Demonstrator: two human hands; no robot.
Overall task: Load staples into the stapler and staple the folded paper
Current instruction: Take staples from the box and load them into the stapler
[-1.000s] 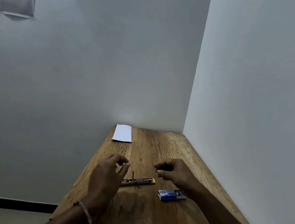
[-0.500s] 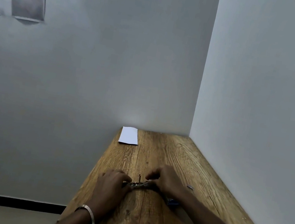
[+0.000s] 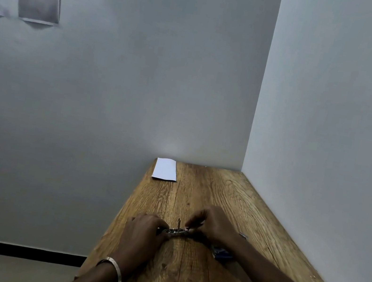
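Both hands down on the worktop [image 3: 181,272], one at each end of the stapler [image 3: 175,231]. Left hand [image 3: 143,231] curled over the left end, fingers closed on the metal body, pinning it flat. Right hand [image 3: 211,225] pinching at the right end; exactly what the fingertips grip too small to tell. Thin upright metal part standing at mid-length, so stapler probably open for loading. Blue staple box [image 3: 222,253] just beside, partly hidden under the right forearm. Folded paper [image 3: 165,169] well apart, flat at the far left corner, untouched.

Handling, judged: stapler small, rigid, light, smooth metal, likely to skid on the wood unless pinned; best held by the long sides near the hinge end. Staple strip likely brittle, apt to snap; take by its edges. Paper light, limp; slide it close, then pinch the folded edge.
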